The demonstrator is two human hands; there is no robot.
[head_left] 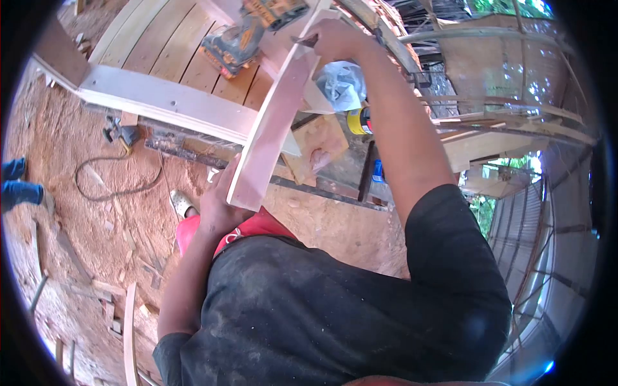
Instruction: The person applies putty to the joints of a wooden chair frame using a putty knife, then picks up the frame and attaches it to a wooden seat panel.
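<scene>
**Curved board held at both ends across the bench edge**

Curved board (270, 122): pale wood, slanting from the lap up over the near edge of the bench (161, 45). Gripped at the lower end by the left hand (217, 202), fingers wrapped around the end from behind. Met at the upper end by the right hand (336, 38), closed into a fist against the wood, a small dark thing (306, 40) poking out at the fingers; cannot tell whether gripping the board itself or only that thing.

Just beside the upper end, to the left: a yellow and black power tool (241, 42) lying on the bench slats. To the right, close under the right forearm: a crumpled plastic bag (341, 83), a yellow can (358, 119) and a square wood block (315, 145), all crowded against the board's right side. Crossing behind the middle of the board: a long pale beam (161, 100) along the bench front.

Below the bench, sawdust-covered ground (84, 148) with a looped cable (116, 183), a shoe (182, 204) near the left hand, and scrap sticks (129, 321) farther out. More room on the left over the ground; tight on the right between bag, can and block. Blue trouser legs (16, 186) of another person at the far left edge, well apart.
</scene>
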